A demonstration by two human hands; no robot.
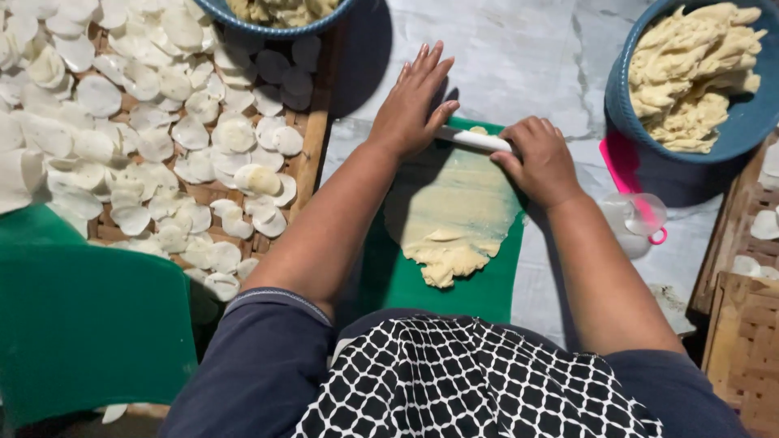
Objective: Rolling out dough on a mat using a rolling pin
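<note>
A white rolling pin (475,139) lies across the far end of a flattened sheet of pale yellow dough (452,212) on a green board (487,284). My left hand (412,104) presses flat on the pin's left end, fingers stretched forward. My right hand (541,158) curls over the pin's right end. The dough's near edge is ragged and thicker.
A woven tray (312,154) at left holds several thin white dough discs (162,138). Blue basin (730,130) at top right is full of dough lumps; another blue bowl (243,20) at top. Pink scraper (625,166) and clear cup (637,212) lie right of the board. Woven trays (742,324) at right.
</note>
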